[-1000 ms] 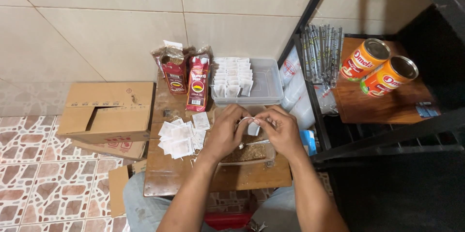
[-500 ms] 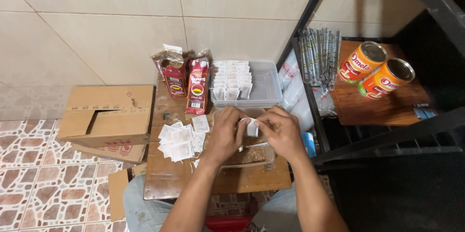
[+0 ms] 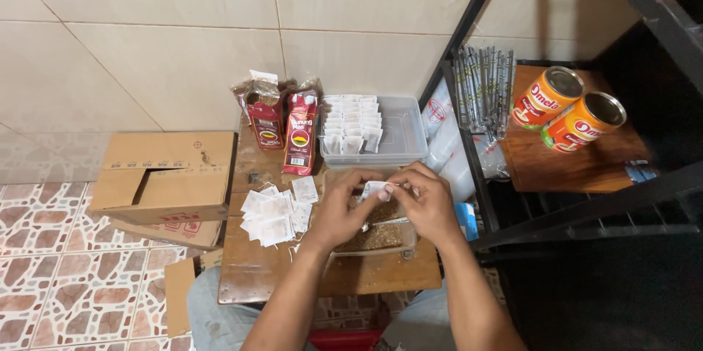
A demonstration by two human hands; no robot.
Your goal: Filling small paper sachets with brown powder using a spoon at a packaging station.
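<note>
My left hand (image 3: pixel 340 210) and my right hand (image 3: pixel 427 204) meet over a small wooden table (image 3: pixel 256 278), both pinching one small white paper sachet (image 3: pixel 375 190). Below the hands sits a shallow tray of brown loose material (image 3: pixel 373 237) with a spoon handle lying across it. A loose heap of flat white sachets (image 3: pixel 274 212) lies just left of my left hand. Behind the hands, a clear plastic tub (image 3: pixel 406 138) holds rows of upright white sachets (image 3: pixel 351 124).
Two dark red foil packs (image 3: pixel 284 127) stand at the table's back left. A cardboard box (image 3: pixel 172 175) sits to the left on the patterned tile floor. A black metal rack (image 3: pixel 586 212) on the right carries two orange tins (image 3: pixel 567 109) and a bundle of thin sticks (image 3: pixel 483 87).
Both hands stay together over the tray, with only small finger movement on the sachet. Nothing else has moved.
</note>
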